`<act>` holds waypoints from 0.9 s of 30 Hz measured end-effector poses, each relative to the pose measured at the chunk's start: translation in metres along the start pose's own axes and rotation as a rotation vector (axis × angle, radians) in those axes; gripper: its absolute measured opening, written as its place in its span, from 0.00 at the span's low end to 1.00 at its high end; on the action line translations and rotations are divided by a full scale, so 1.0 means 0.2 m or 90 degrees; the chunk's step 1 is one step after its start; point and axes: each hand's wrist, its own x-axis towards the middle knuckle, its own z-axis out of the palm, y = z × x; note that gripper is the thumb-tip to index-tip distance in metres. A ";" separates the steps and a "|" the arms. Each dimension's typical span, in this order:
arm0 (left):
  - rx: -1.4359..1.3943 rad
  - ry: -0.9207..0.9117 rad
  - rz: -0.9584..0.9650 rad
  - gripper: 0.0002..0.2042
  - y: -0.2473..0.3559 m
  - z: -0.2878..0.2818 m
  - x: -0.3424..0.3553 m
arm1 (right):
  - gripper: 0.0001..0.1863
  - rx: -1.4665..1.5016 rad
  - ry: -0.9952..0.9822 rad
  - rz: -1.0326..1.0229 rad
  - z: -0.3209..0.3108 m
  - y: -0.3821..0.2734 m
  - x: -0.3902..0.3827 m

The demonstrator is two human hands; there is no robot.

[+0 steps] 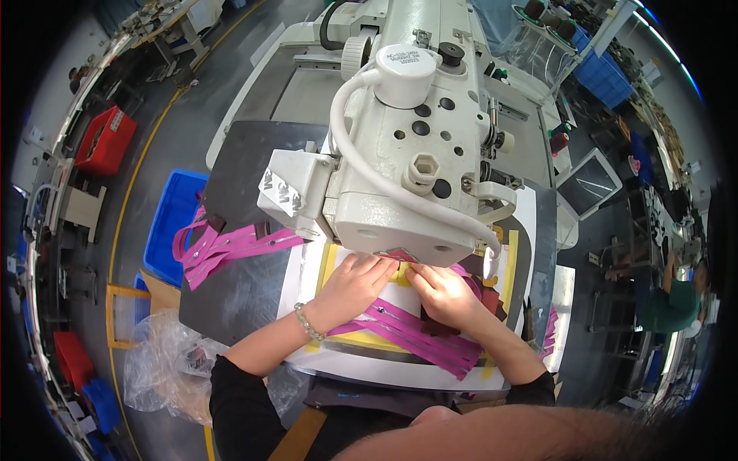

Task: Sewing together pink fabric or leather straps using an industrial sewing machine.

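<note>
Under the front of a large white sewing machine (377,223), my left hand (355,286) and my right hand (444,296) come close together. The fingers of both are bent and pressed together, with the tips at a small yellow piece (400,273) on the work plate. Whatever they pinch or press there is too small and covered to make out. Below my hands, magenta zippers (430,342) lie across the yellow-edged white plate, fanning toward the right. A dark brown tab (440,329) shows beside my right wrist.
More magenta zippers (223,244) with dark tabs are spread on the grey table (231,303) at left. A blue bin (171,238) stands beyond that edge, above clear plastic bags (165,361). A screen (590,184) is at right. Farther right sits a person in green (665,313).
</note>
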 end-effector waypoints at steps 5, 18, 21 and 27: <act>-0.007 0.002 0.027 0.18 -0.02 -0.01 0.02 | 0.22 -0.062 0.022 0.018 0.01 -0.07 0.01; 0.079 0.023 0.037 0.16 0.03 0.04 0.04 | 0.23 -0.160 0.064 0.140 0.11 -0.21 0.01; 0.029 0.024 0.024 0.16 0.02 0.04 0.03 | 0.23 -0.158 0.115 0.158 0.13 -0.21 0.01; 0.002 0.028 0.015 0.15 0.01 0.06 0.02 | 0.20 -0.113 0.121 0.199 0.13 -0.19 0.09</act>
